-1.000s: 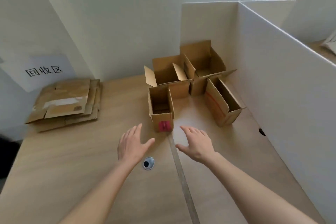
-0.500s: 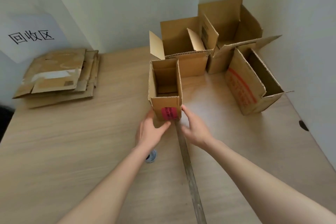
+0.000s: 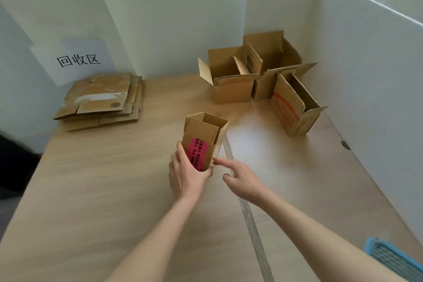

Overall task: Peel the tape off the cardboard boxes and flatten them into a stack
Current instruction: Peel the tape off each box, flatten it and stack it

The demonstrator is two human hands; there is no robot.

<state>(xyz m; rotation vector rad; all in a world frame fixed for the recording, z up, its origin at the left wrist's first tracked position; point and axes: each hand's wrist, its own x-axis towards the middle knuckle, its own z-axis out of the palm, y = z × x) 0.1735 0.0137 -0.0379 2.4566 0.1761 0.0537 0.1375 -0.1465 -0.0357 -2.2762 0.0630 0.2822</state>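
A: From the head camera, where is the small box (image 3: 204, 138) sitting?

B: Near the middle of the tabletop (image 3: 114, 178), tilted, its open end pointing toward the far edge and a pink label (image 3: 198, 151) facing the camera.

A: And the left hand (image 3: 186, 173)?

B: It is gripping the box's near lower end: the fingers are lying along the left side, the thumb is curling under the bottom corner.

A: The right hand (image 3: 240, 178)?

B: It is hovering just beside the box's right edge, fingers loosely spread, the forefinger reaching toward the cardboard; whether it is touching, I cannot tell.

A: The other boxes?

B: Three open boxes (image 3: 263, 75) are standing together at the far right corner, against the white partition (image 3: 366, 64). A flattened stack (image 3: 103, 98) is lying at the far left corner, below a paper sign (image 3: 77, 60). A clear strip (image 3: 249, 213) is running along the tabletop under the right hand.
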